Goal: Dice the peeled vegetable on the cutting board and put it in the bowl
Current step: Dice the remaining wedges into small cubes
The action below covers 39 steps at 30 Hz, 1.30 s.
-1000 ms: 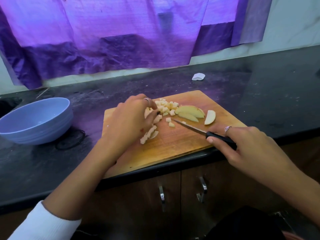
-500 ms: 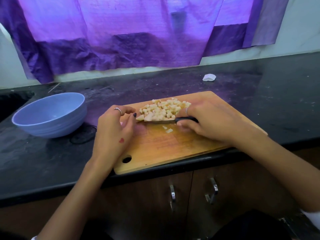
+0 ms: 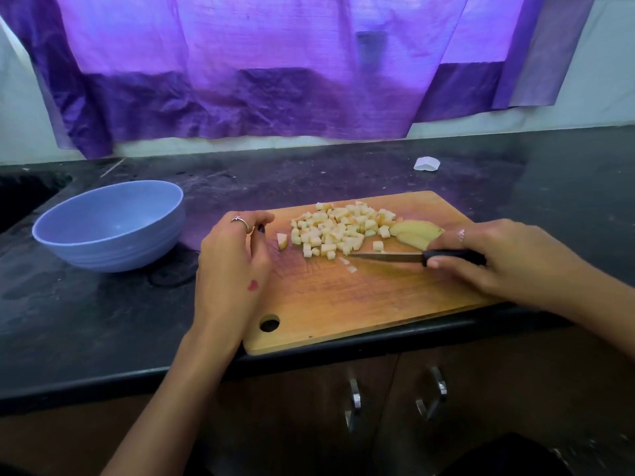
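A wooden cutting board (image 3: 371, 304) lies at the counter's front edge. On its far half sits a pile of pale diced vegetable cubes (image 3: 340, 231), with a few uncut slices (image 3: 414, 233) to the right of it. My right hand (image 3: 498, 255) grips the black handle of a small knife (image 3: 388, 257), whose blade lies low over the board and points left below the pile. My left hand (image 3: 233, 262) rests at the board's left edge, fingers loosely curled, holding nothing, just left of one stray cube (image 3: 281, 240). A blue bowl (image 3: 110, 225) stands empty on the counter to the left.
The black counter (image 3: 86, 321) runs left to a dark sink recess (image 3: 24, 197). A small white scrap (image 3: 426, 163) lies behind the board. Purple cloth (image 3: 275, 70) hangs on the back wall. Cabinet doors with metal handles (image 3: 354, 403) are below the counter's edge.
My right hand drew the knife back to the right, away from the gathered pile, uncovering the uncut slices. My left hand shifted slightly off the pile toward the board's left edge.
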Each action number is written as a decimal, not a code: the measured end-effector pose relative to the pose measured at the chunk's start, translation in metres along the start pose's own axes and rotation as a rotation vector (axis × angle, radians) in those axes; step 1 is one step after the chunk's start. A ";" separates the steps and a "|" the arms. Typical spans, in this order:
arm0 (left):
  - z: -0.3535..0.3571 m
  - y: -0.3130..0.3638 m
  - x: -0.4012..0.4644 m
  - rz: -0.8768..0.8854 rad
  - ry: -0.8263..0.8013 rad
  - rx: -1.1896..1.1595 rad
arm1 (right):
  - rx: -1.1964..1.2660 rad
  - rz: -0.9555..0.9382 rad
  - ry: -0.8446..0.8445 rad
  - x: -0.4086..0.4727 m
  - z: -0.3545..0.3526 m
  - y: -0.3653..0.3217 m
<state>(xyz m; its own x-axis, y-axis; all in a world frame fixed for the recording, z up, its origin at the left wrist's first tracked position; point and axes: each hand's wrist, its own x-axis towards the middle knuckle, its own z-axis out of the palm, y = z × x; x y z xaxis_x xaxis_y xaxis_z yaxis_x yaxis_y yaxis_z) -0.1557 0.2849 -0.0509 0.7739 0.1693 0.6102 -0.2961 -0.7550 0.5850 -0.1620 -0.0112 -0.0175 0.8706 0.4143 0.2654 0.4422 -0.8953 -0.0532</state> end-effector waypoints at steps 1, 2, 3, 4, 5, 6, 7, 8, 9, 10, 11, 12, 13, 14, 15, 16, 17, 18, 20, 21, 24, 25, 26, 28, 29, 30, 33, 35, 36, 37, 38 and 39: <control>0.000 0.001 0.000 0.013 -0.004 0.002 | -0.061 0.010 0.048 0.004 0.002 0.000; 0.000 0.002 0.000 0.026 -0.007 0.003 | -0.102 0.034 0.096 0.007 0.003 -0.001; 0.000 0.003 -0.001 0.034 -0.005 0.005 | -0.101 0.070 0.137 0.011 0.003 -0.002; -0.001 0.004 -0.001 0.042 0.005 0.009 | -0.078 0.103 0.172 0.013 0.001 -0.004; -0.002 0.004 -0.001 0.045 0.016 0.011 | -0.046 0.120 0.206 0.013 0.000 -0.008; -0.004 0.003 -0.001 0.043 0.026 0.011 | -0.025 0.116 0.223 0.010 -0.001 -0.011; -0.005 0.004 -0.001 0.043 0.033 0.007 | -0.030 0.101 0.206 0.006 -0.003 -0.014; -0.006 0.005 -0.001 0.046 0.034 0.004 | -0.065 0.077 0.164 0.002 -0.003 -0.017; -0.006 0.007 -0.001 0.054 0.027 0.004 | -0.095 0.061 0.121 -0.003 -0.003 -0.018; -0.006 0.010 -0.001 0.066 0.011 0.007 | -0.083 0.070 0.115 -0.007 -0.002 -0.017; -0.006 0.014 0.000 0.079 -0.014 0.012 | -0.026 0.109 0.151 -0.010 -0.002 -0.015; -0.005 0.021 0.001 0.098 -0.049 0.016 | 0.074 0.162 0.227 -0.013 -0.004 -0.009; -0.003 0.026 0.003 0.125 -0.098 0.022 | 0.195 0.207 0.317 -0.014 -0.004 -0.003; 0.000 0.034 0.005 0.172 -0.153 0.032 | 0.307 0.243 0.404 -0.015 -0.005 0.005; 0.004 0.041 0.007 0.243 -0.217 0.048 | 0.397 0.281 0.460 -0.014 -0.006 0.011; 0.009 0.050 0.011 0.329 -0.295 0.073 | 0.458 0.315 0.489 -0.012 -0.006 0.015; 0.016 0.059 0.014 0.415 -0.381 0.097 | 0.498 0.348 0.505 -0.010 -0.004 0.019; 0.024 0.067 0.018 0.485 -0.468 0.114 | 0.539 0.378 0.515 -0.007 0.000 0.022; 0.044 0.083 0.029 0.589 -0.604 0.137 | 0.673 0.422 0.521 -0.003 0.010 0.025; 0.054 0.090 0.034 0.642 -0.634 0.155 | 0.747 0.442 0.528 0.000 0.015 0.026; 0.078 0.101 0.042 0.779 -0.676 0.222 | 0.882 0.478 0.582 0.006 0.029 0.029; 0.083 0.101 0.043 0.812 -0.690 0.240 | 0.900 0.476 0.598 0.007 0.032 0.029; 0.087 0.100 0.042 0.844 -0.696 0.247 | 0.905 0.472 0.607 0.007 0.035 0.029; 0.093 0.096 0.041 0.898 -0.686 0.239 | 0.896 0.467 0.619 0.005 0.037 0.027; 0.095 0.094 0.040 0.907 -0.676 0.236 | 0.889 0.467 0.620 0.005 0.038 0.027; 0.097 0.092 0.040 0.904 -0.662 0.237 | 0.879 0.468 0.621 0.004 0.038 0.026; 0.098 0.092 0.036 0.875 -0.629 0.215 | 0.891 0.461 0.634 0.003 0.038 0.026; 0.092 0.095 0.031 0.841 -0.613 0.174 | 0.927 0.464 0.654 0.002 0.039 0.026; 0.087 0.096 0.028 0.821 -0.593 0.152 | 0.936 0.465 0.660 0.002 0.039 0.025; 0.081 0.097 0.024 0.787 -0.570 0.137 | 0.938 0.464 0.659 0.001 0.039 0.025; 0.073 0.099 0.020 0.741 -0.538 0.130 | 0.934 0.458 0.657 0.000 0.038 0.025; 0.062 0.098 0.014 0.692 -0.497 0.137 | 0.926 0.451 0.653 0.000 0.038 0.023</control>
<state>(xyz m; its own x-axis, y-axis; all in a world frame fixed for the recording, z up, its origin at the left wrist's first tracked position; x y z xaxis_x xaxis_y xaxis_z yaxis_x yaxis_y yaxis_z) -0.1387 0.1738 -0.0177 0.6092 -0.6297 0.4820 -0.7460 -0.6612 0.0790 -0.1438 -0.0259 -0.0549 0.8313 -0.3027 0.4662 0.3472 -0.3722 -0.8608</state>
